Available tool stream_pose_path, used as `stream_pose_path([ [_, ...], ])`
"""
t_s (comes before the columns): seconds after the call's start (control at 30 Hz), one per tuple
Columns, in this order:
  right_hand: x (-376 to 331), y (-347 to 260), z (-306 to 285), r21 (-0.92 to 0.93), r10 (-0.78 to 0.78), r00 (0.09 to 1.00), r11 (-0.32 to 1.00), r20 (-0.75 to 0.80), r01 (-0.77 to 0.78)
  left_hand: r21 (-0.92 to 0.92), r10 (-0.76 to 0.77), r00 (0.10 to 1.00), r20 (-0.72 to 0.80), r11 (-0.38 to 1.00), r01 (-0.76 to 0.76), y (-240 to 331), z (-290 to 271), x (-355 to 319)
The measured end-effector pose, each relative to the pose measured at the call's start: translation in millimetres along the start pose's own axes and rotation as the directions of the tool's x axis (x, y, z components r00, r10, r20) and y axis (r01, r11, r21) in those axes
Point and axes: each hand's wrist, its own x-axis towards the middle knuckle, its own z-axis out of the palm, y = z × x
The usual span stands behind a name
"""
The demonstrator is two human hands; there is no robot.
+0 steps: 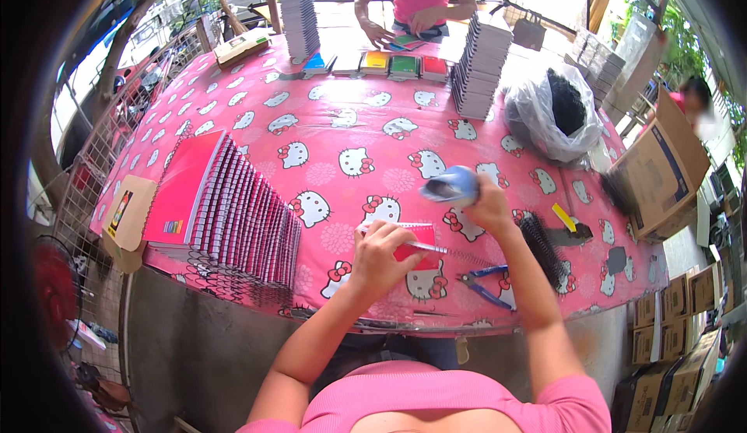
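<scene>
My left hand (381, 250) is closed on a small red notebook (421, 234), thumb and fingers at its near edge, just above the table. A thin dark spiral coil (471, 259) runs out from the notebook's right end. To the right and farther off, my right hand (490, 207) grips a blue-grey rounded handheld tool (451, 186), held up off the table; its hollow-looking end points left and its exact kind is unclear. Blue-handled pliers (489, 285) lie between my forearms, beside the coil. A bundle of black spiral coils (542, 250) lies right of my right forearm.
Red spiral notebooks (249, 215) are stacked at the left. Tall page stacks (480, 67) and small coloured notebooks (404, 66) stand across the pink tablecloth (327, 129). A plastic bag (545, 114) and cardboard box (657, 168) are at the right. Opposite, a person (420, 1) handles cards.
</scene>
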Motion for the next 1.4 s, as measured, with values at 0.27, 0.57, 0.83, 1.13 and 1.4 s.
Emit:
stream_pose_path([
  [0.27,-50,-16,-42,0.446,-0.082,0.981,0.895,0.175,-0.005,-0.051,-0.005,0.997,0.071,0.999,0.009,-4,0,2],
  [0.57,-26,-51,-27,0.384,-0.103,0.957,0.923,0.271,-0.009,-0.133,0.035,0.999,0.020,0.991,-0.032,-6,-15,13],
  [0.83,-8,-65,-5,-0.112,0.016,0.990,0.994,0.142,0.000,-0.698,-0.387,0.921,0.042,0.648,0.304,-46,-17,-17],
  [1.13,1,-44,-2,-0.407,0.113,0.993,0.907,-0.015,-0.110,-0.817,-0.325,0.939,0.114,0.507,0.274,-58,-29,-27],
  [1.4,-87,-46,-45,-0.363,-0.038,0.990,0.928,0.133,0.085,-0.568,-0.121,0.969,-0.216,0.823,-0.024,6,-45,-12],
])
